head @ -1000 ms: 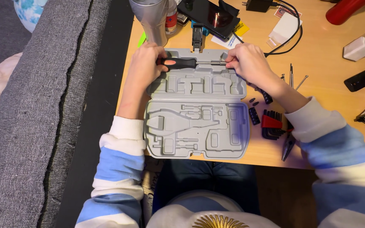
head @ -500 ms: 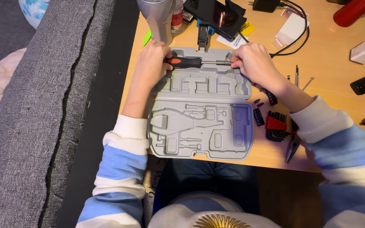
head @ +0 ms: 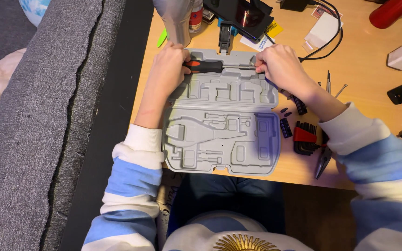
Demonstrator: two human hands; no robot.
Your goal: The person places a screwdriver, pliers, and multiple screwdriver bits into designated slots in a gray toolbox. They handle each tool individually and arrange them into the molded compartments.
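Screwdriver [head: 210, 66] lying crosswise over far half of open grey tool case [head: 222, 125], black-and-orange handle gripped by left hand [head: 169, 62], fingers curled shut. Right hand [head: 280, 65] pinching metal shaft. Hex keys [head: 304, 138], pliers [head: 323, 160] right.

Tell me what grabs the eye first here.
The open grey tool case at the desk's near edge, its moulded slots bare. Over its far half, the left hand holds a screwdriver's orange-and-black handle while the right hand pinches the shaft tip. Right of the case lie a hex key set and pliers.
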